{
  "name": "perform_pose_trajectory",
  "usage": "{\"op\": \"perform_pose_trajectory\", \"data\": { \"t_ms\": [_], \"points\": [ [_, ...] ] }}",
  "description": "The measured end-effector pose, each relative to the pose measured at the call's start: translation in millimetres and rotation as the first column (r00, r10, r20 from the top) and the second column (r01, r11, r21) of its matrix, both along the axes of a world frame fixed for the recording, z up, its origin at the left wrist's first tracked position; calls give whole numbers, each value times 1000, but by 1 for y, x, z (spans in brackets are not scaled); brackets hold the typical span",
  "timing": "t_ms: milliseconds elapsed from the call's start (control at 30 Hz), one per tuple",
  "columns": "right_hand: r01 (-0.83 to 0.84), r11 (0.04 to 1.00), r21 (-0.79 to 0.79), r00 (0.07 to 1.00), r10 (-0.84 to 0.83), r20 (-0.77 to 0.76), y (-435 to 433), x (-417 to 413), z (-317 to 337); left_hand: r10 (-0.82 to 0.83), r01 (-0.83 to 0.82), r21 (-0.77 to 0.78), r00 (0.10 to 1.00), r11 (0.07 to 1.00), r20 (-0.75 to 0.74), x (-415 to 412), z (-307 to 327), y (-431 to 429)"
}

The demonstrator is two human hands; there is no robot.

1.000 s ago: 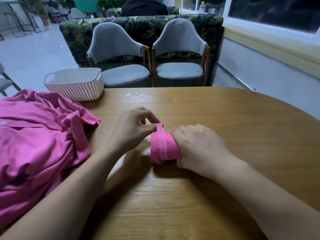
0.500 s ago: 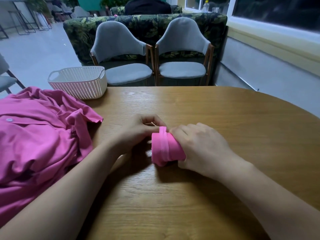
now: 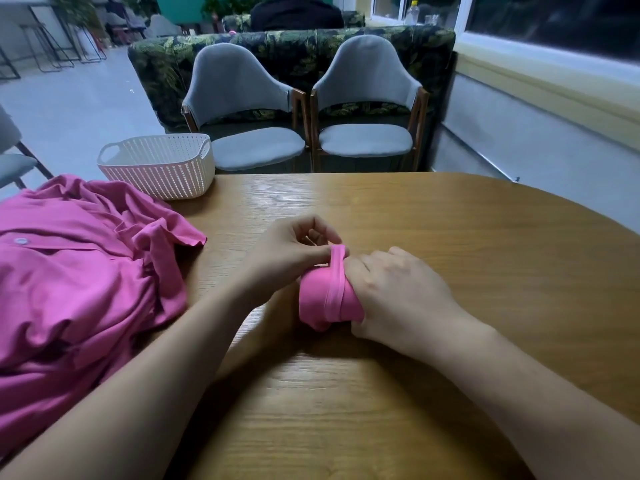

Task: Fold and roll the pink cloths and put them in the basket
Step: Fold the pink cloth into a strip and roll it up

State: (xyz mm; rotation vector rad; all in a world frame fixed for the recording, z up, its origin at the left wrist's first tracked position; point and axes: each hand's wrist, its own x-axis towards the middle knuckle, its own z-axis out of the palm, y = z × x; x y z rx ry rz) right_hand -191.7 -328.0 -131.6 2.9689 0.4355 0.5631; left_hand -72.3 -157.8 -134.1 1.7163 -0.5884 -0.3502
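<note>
A person is finishing a rolled pink cloth [image 3: 318, 303] at the middle of the desk [image 3: 450, 244]. The right hand [image 3: 398, 292] is gripping the roll's right end, fingers curled round it, apparently to keep the layers tight. The left hand [image 3: 291, 258] is pinching the hem band [image 3: 337, 271] and pulling it up over the roll, likely to lock it closed. Half a second ago the left hand was sitting lower against the roll's end; now it is lifted, stretching the band. The white basket [image 3: 156, 168] is waiting at the far left edge, beside a pile of pink cloths [image 3: 79, 278] not yet folded.
</note>
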Motion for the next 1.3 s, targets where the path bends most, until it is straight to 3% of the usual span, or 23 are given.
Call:
{"op": "perform_pose_trajectory", "data": {
  "t_ms": [167, 433, 567, 700, 900, 1033, 1167, 1300],
  "points": [
    [-44, 999, -29, 999, 44, -9, 3, -2, -2, -18, -49, 288, 974, 956, 225, 19, -9, 11],
    [-36, 997, 63, 999, 34, 38, 1, -7, 7, -239, 56, 506, 923, 860, 303, 28, -15, 19],
    [-2, 993, 115, 1000, -2, 31, -1, -6, 9, -111, 1, 336, 945, 942, 306, 23, -9, 22],
    [38, 992, 124, 998, -44, 43, -6, -1, 4, -99, 88, 117, 991, 989, 86, -1, 11, 19],
    [123, 977, 172, 992, -128, 18, -17, 2, 5, -252, 256, 135, 967, 957, -45, -14, 9, 16],
    [192, 945, 263, 975, -154, -159, -25, -1, 14, -265, 271, 98, 961, 958, -73, -10, 11, 20],
    [217, 912, 349, 926, -79, -369, -42, -3, 18, -284, 287, 22, 954, 958, -90, 2, 16, 33],
    [155, 884, 442, 960, -28, -280, -48, 1, 11, -246, 247, 114, 969, 962, -22, 7, 25, 41]
  ]
}}
